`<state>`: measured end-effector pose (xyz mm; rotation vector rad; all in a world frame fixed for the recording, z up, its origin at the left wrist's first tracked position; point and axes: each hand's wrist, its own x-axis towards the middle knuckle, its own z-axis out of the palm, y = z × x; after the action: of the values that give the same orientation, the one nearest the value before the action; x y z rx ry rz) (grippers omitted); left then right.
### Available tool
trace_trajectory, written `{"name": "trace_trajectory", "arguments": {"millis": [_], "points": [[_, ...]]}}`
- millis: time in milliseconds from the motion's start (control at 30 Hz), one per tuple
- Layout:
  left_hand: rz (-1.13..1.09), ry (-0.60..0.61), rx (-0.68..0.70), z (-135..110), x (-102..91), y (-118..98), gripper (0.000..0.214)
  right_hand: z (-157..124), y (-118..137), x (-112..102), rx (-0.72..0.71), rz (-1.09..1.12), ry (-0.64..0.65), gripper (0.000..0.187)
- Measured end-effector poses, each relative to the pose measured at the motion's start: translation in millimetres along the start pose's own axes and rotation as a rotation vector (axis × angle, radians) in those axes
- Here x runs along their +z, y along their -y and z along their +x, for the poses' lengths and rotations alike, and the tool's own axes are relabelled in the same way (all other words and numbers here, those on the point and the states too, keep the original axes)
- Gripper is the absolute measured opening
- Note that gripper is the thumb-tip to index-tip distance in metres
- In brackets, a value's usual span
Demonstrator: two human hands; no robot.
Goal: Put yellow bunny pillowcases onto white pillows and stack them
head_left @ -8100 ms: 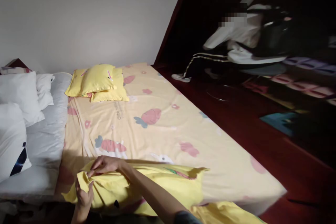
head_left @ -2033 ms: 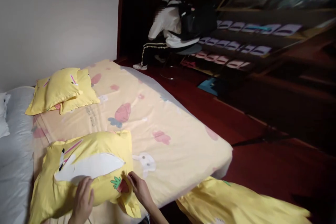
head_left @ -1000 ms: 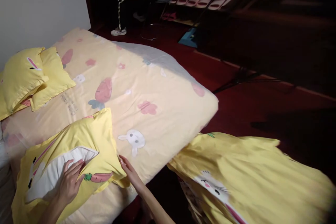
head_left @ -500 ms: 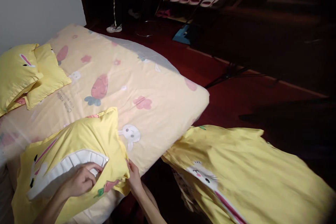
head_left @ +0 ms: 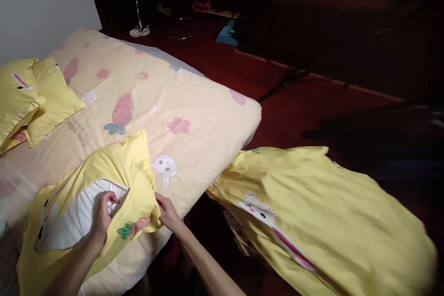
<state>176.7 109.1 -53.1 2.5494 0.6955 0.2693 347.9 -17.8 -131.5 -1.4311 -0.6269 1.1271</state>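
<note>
A yellow pillowcase [head_left: 133, 166] lies on the near side of the bed, its long opening showing a white pillow [head_left: 74, 219] inside. My left hand [head_left: 107, 212] reaches into that opening, fingers curled closed against the white pillow near the right end; the fingertips are partly hidden. At the pillowcase's right edge my right hand [head_left: 167, 212] grips the yellow fabric, its fingers tucked behind the cloth. The case carries a carrot print and rabbit ears along the left side.
The bed [head_left: 204, 125] has a cream cover with carrots and rabbits. Two yellow pillows [head_left: 21, 97] rest at its far left. Yellow bedding [head_left: 312, 203] spreads at the right. Beyond are a seated person's leg [head_left: 138, 4], a blue dustpan [head_left: 228, 33] and slippers on a rack.
My left hand has turned more upright inside the opening, which gapes wider and shows more of the white pillow. My right hand still holds the pillowcase edge. The view has shifted slightly.
</note>
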Motion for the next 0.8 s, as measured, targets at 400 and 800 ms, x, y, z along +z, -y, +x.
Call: {"name": "trace_trajectory", "arguments": {"millis": [400, 800], "points": [[0.316, 0.397, 0.167, 29.5, -52.6, 23.8, 0.043, 103.9, 75.0, 18.8, -0.174, -0.292, -0.194, 0.028], [0.444, 0.463, 0.224, 53.1, -20.7, 84.8, 0.051, 102.6, 35.3, 100.4, 0.068, -0.501, -0.205, 0.021]]}}
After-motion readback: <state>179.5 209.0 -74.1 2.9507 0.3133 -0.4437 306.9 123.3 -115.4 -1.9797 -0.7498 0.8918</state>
